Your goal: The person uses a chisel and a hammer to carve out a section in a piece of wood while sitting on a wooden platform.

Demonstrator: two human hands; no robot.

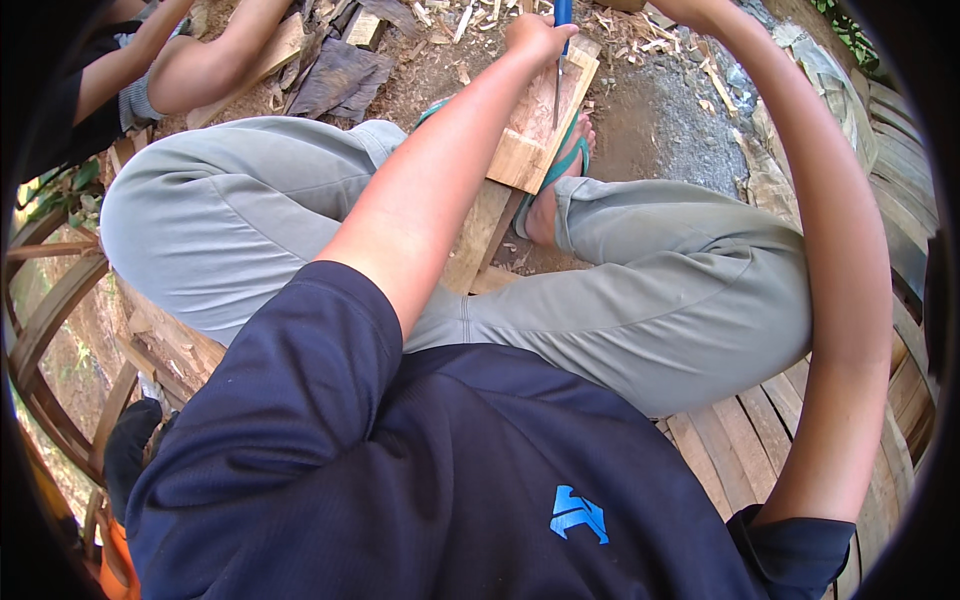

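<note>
Apparently the step in hand is paring or chopping out a recess in a wooden block (520,167), which lies on a wooden beam (468,262) between the person's legs, just beside the foot in a green sandal (566,163). The left hand (540,38) is wrapped firmly round the blue handle (563,12) of a chisel-like tool, whose thin blade (557,97) points down onto the block's pale, hollowed face; whether its tip bites or merely rests there is hard to tell. The right hand (678,5) is cut off by the top edge, so I cannot tell whether it is spread, closed or gripping anything. Scattered wood shavings (655,40) on the ground fit carving work. To my mind, the next move calls for a steady blade angle, a block kept from sliding on its beam, controlled force driving the edge along the grain, and the sandalled foot well out of line.
</note>
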